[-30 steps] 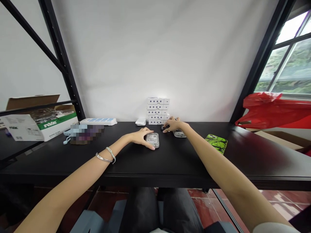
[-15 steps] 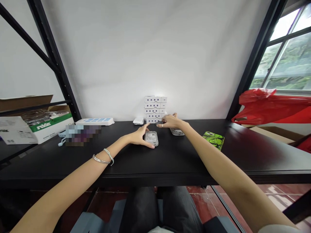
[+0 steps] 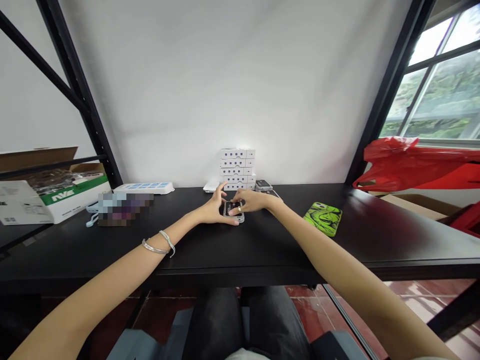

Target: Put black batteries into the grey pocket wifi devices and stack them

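Observation:
In the head view, a small rounded rectangular clear tray (image 3: 241,219) lies on the black table. My left hand (image 3: 212,209) curves around its left side with thumb and forefinger spread, the thumb along its near edge. Over the tray, my right hand (image 3: 248,201) pinches a flat black piece (image 3: 227,206) with pale markings. The piece covers most of the tray; I cannot tell whether it rests fully inside. Just beyond my right hand lie similar flat dark pieces in clear trays (image 3: 263,184), partly hidden by the hand.
Stacked white boxes (image 3: 237,164) stand against the wall, with white packets (image 3: 211,187) beside them. A green patterned phone case (image 3: 323,219) lies right. Left are a white power strip (image 3: 144,188) and an open carton (image 3: 71,197). A red plastic bag (image 3: 416,162) is far right.
My right hand has come from beside the white boxes to above the tray, bringing the black piece over it. My left hand has stayed around the tray.

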Action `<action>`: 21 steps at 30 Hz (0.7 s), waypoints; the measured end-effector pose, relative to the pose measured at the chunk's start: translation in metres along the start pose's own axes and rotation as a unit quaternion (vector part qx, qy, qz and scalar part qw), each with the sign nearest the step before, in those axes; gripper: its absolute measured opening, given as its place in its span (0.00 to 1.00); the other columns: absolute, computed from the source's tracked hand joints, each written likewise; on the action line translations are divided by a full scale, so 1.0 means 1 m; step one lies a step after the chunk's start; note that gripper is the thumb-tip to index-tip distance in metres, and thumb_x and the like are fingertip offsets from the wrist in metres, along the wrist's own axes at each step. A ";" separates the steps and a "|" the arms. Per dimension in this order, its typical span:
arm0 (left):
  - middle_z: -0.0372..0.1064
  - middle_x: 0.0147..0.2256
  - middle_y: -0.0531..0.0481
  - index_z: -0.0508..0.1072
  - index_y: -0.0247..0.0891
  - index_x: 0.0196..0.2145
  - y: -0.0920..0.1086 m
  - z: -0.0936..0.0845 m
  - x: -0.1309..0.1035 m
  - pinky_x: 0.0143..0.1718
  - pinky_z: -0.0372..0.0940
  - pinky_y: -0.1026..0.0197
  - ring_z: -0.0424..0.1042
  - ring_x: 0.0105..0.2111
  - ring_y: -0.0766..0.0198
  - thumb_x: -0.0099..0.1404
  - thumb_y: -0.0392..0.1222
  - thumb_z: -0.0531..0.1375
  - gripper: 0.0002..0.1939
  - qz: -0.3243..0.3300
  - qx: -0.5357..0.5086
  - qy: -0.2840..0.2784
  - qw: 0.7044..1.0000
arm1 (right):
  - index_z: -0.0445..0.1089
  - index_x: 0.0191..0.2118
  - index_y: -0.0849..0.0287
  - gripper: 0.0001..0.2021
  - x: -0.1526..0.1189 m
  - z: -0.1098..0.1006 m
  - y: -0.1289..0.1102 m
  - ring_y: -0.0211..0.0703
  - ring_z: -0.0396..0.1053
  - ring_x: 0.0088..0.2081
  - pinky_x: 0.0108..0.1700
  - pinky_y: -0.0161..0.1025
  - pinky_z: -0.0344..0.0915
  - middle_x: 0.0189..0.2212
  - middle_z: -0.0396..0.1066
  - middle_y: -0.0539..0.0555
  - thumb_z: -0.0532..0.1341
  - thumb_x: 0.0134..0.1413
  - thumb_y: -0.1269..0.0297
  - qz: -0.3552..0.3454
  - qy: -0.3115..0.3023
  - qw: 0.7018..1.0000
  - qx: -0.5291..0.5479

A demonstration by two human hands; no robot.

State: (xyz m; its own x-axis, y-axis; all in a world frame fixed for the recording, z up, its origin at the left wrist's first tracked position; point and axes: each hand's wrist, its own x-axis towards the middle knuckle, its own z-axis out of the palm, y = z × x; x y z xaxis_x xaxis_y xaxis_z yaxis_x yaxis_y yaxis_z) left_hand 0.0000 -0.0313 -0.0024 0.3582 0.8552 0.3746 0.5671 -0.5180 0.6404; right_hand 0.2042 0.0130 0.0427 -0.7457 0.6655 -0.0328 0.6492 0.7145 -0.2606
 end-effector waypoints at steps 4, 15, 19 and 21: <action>0.64 0.56 0.42 0.66 0.38 0.56 0.000 0.000 0.001 0.49 0.68 0.44 0.70 0.50 0.51 0.69 0.44 0.61 0.20 -0.010 -0.011 0.014 1.000 | 0.63 0.62 0.58 0.50 -0.003 0.000 -0.003 0.66 0.56 0.62 0.58 0.50 0.58 0.64 0.57 0.63 0.70 0.31 0.40 0.004 -0.042 0.999 0.010; 0.67 0.52 0.43 0.67 0.37 0.54 0.001 0.001 0.007 0.45 0.71 0.48 0.72 0.46 0.55 0.70 0.43 0.59 0.17 -0.043 -0.043 0.038 0.997 | 0.56 0.64 0.52 0.43 -0.015 -0.011 -0.028 0.56 0.64 0.57 0.54 0.46 0.63 0.57 0.66 0.58 0.67 0.43 0.44 -0.013 -0.017 0.999 0.049; 0.68 0.51 0.44 0.67 0.36 0.53 -0.004 -0.001 0.008 0.45 0.71 0.48 0.73 0.45 0.55 0.70 0.43 0.59 0.16 -0.067 -0.047 0.062 0.995 | 0.56 0.64 0.58 0.52 -0.026 -0.003 -0.059 0.72 0.51 0.63 0.56 0.60 0.59 0.62 0.57 0.67 0.70 0.32 0.41 0.036 -0.030 0.999 0.000; 0.68 0.51 0.44 0.68 0.36 0.53 -0.005 -0.003 0.010 0.44 0.71 0.48 0.73 0.45 0.55 0.70 0.43 0.59 0.16 -0.084 -0.053 0.071 0.993 | 0.53 0.66 0.62 0.56 -0.031 0.004 -0.075 0.79 0.48 0.63 0.54 0.66 0.58 0.63 0.52 0.73 0.69 0.31 0.39 0.066 -0.042 0.997 -0.024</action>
State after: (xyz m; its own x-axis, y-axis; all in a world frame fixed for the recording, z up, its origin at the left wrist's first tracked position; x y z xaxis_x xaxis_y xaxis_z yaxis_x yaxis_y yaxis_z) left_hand -0.0015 -0.0201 0.0000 0.1527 0.9273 0.3418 0.5264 -0.3690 0.7660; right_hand 0.1782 -0.0624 0.0591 -0.6623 0.7352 -0.1441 0.7470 0.6331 -0.2028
